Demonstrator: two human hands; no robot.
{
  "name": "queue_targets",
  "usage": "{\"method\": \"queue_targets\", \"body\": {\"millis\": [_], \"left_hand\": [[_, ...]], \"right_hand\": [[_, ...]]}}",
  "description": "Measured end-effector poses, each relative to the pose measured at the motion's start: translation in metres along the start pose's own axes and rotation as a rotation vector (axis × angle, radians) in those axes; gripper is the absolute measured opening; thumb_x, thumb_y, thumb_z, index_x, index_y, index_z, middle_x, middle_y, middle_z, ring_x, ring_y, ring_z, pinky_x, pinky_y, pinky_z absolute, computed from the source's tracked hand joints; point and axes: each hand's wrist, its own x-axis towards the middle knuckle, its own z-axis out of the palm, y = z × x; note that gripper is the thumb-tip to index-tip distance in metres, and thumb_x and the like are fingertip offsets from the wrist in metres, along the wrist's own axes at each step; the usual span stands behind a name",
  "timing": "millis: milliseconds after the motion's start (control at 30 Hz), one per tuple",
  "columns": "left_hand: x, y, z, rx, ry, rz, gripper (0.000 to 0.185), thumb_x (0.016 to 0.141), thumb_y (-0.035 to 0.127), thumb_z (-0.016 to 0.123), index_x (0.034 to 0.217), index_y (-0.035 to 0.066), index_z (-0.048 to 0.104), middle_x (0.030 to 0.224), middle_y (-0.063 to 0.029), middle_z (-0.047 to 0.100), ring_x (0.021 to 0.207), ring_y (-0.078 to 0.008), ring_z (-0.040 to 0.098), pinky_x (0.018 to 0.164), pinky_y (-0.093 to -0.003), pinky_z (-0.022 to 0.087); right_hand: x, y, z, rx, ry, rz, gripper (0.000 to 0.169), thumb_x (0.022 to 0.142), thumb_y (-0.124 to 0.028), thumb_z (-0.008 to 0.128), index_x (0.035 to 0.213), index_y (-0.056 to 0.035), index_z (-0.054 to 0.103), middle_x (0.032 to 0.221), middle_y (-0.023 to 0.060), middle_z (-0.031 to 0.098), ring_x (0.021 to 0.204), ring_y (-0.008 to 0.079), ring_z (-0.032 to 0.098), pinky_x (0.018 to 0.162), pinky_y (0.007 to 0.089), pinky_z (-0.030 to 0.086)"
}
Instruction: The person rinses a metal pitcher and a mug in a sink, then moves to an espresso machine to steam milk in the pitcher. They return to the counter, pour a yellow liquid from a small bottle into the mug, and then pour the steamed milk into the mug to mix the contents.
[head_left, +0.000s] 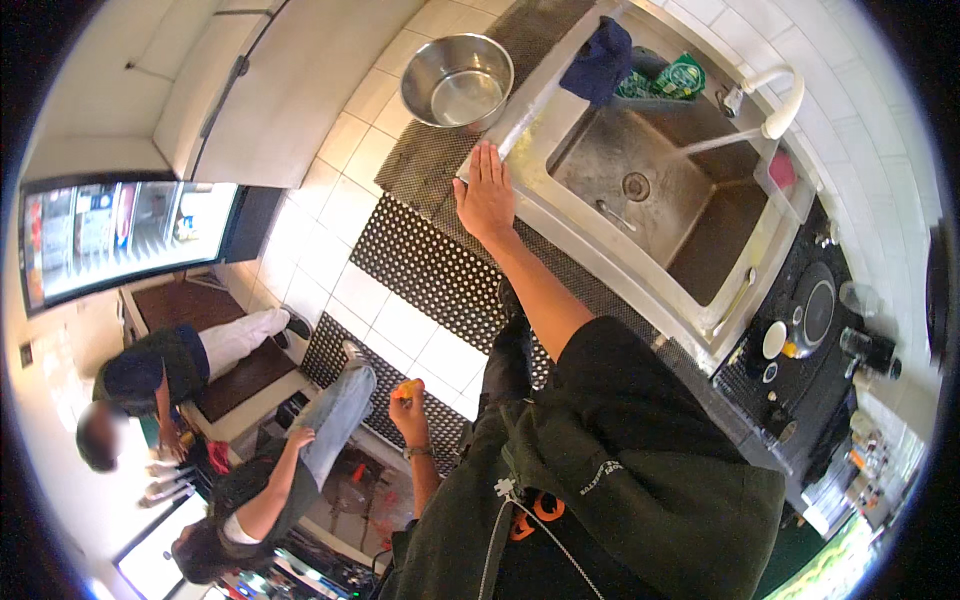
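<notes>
My right hand (487, 191) lies flat, palm down, at the front left corner of the stainless steel sink (525, 199). Its fingers are stretched out, and nothing is in it. Lower down, beside my body, my left hand (409, 416) grips a small orange-yellow object (407, 388), too small to name. A watch (418, 451) is on that wrist. Water runs from the white faucet (787, 97) into the basin, where a spoon (616, 216) lies near the drain (636, 187). A steel pot (456, 81) stands just beyond my right hand.
A dark blue cloth (600, 60) and a green packet (681, 76) sit at the sink's far side. Another spoon (735, 300) rests on the near rim. Cups and a pan (817, 307) stand to the right. Two people (262, 487) are at the left, by a lit display fridge (127, 232).
</notes>
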Motion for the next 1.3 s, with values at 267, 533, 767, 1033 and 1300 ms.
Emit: {"method": "queue_targets", "body": {"millis": [267, 533, 767, 1033, 1300], "left_hand": [[0.061, 0.01, -0.046, 0.301, 0.035, 0.089, 0.021, 0.091, 0.013, 0.068, 0.103, -0.004, 0.063, 0.096, -0.0095, 0.067, 0.082, -0.014, 0.063, 0.069, -0.0274, 0.052], [0.092, 0.013, -0.045, 0.276, -0.025, 0.144, 0.021, 0.09, 0.013, 0.069, 0.101, -0.004, 0.063, 0.094, -0.0086, 0.067, 0.081, -0.015, 0.063, 0.068, -0.0274, 0.052], [0.115, -0.004, -0.026, 0.297, -0.076, 0.199, 0.019, 0.089, 0.011, 0.069, 0.099, -0.004, 0.062, 0.093, -0.0095, 0.067, 0.081, -0.0156, 0.063, 0.072, -0.0288, 0.052], [0.068, 0.023, 0.01, 0.502, -0.126, 0.27, 0.023, 0.09, 0.015, 0.07, 0.098, -0.005, 0.064, 0.091, -0.0101, 0.069, 0.08, -0.0168, 0.064, 0.071, -0.031, 0.051], [0.038, 0.015, 0.027, 0.323, -0.139, 0.248, 0.025, 0.091, 0.016, 0.069, 0.098, -0.006, 0.063, 0.094, -0.0113, 0.068, 0.083, -0.0176, 0.063, 0.076, -0.0327, 0.051]], "right_hand": [[0.028, 0.174, -0.019, -0.359, -0.375, 0.593, 0.062, 0.095, -0.041, 0.046, 0.141, 0.0005, 0.042, 0.147, 0.0223, 0.04, 0.137, 0.0365, 0.037, 0.115, 0.0481, 0.023], [0.02, 0.158, -0.089, 0.136, 0.677, 0.482, 0.031, 0.083, -0.014, 0.059, 0.113, -0.0038, 0.061, 0.101, 0.0169, 0.065, 0.097, 0.0369, 0.06, 0.085, 0.0472, 0.048], [0.065, 0.046, -0.025, -0.05, -0.055, 0.364, 0.067, 0.101, -0.033, 0.035, 0.153, 0.0, 0.008, 0.162, 0.014, 0.007, 0.15, 0.0253, 0.01, 0.121, 0.0437, 0.01], [0.032, 0.21, -0.094, 0.952, 0.607, 1.004, 0.045, 0.104, -0.029, 0.033, 0.11, 0.0074, 0.06, 0.112, 0.0225, 0.062, 0.1, 0.0315, 0.062, 0.087, 0.0445, 0.051], [0.092, 0.318, -0.208, 2.272, 0.907, 0.676, 0.041, 0.103, -0.018, 0.027, 0.119, 0.0124, 0.049, 0.117, 0.0277, 0.059, 0.099, 0.0341, 0.066, 0.086, 0.0404, 0.06]]}}
